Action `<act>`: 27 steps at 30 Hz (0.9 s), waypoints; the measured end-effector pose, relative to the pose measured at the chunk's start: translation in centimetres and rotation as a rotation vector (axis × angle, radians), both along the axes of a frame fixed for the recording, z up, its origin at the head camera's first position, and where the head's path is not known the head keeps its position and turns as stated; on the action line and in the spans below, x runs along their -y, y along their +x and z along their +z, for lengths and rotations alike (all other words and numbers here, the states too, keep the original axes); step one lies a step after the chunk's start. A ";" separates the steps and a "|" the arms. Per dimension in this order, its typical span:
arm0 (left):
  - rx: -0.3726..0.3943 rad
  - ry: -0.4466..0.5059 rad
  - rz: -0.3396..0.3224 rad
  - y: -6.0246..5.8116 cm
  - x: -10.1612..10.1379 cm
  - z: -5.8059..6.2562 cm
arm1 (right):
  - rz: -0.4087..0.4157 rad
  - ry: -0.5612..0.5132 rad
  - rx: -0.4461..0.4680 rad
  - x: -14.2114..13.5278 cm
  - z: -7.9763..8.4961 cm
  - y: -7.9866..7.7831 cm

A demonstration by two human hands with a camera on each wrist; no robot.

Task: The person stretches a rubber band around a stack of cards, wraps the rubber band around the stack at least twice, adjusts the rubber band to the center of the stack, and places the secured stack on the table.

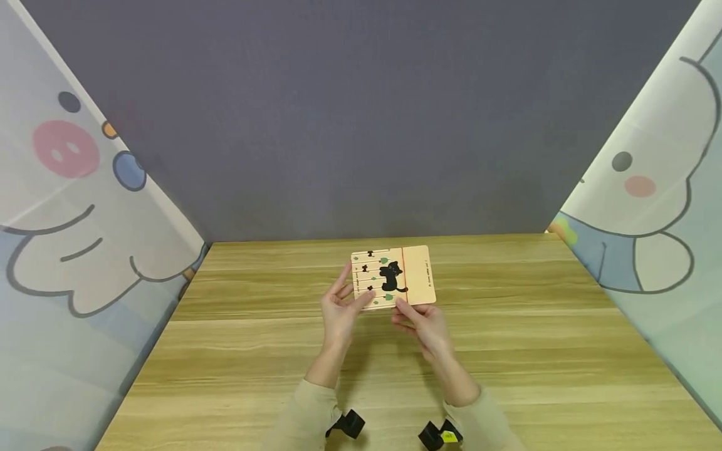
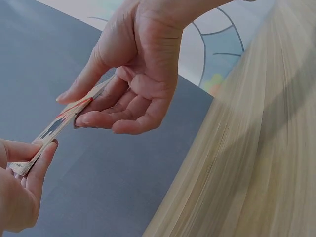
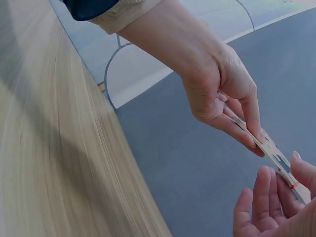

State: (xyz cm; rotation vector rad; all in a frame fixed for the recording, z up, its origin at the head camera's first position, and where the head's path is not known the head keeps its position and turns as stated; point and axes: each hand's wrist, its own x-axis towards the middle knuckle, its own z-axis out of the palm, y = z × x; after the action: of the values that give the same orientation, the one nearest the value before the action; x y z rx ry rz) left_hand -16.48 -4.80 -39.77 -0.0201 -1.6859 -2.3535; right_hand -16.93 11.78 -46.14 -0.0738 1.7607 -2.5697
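Observation:
A small cream notebook (image 1: 418,275) with a black cat, green leaves and a red line across its cover is held up over the table. My left hand (image 1: 338,313) grips its left part, thumb on the cover and fingers behind. At the lower edge, close to the red line, my right hand (image 1: 425,326) pinches it between thumb and fingers. In the left wrist view the notebook (image 2: 52,129) appears nearly edge-on and thin, with the right hand (image 2: 143,69) at its far end. The right wrist view shows the left hand (image 3: 222,89) on the opposite end.
Beneath the hands lies a wood-grain table (image 1: 225,376). A dark grey panel (image 1: 361,125) stands along its back edge. Cartoon-printed curtains (image 1: 51,250) flank both sides. Black wrist devices (image 1: 352,424) sit by the cuffs.

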 end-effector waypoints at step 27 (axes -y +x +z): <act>-0.037 0.009 -0.033 0.3 -0.1 -0.1 | -0.069 -0.002 0.235 0.8 5.3 2.6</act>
State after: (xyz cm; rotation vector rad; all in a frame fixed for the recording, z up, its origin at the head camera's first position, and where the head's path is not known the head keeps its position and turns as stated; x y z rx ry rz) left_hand -16.22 -4.71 -39.86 -0.0904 -1.6698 -2.3695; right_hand -14.29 10.96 -40.80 0.2814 1.7029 -2.5025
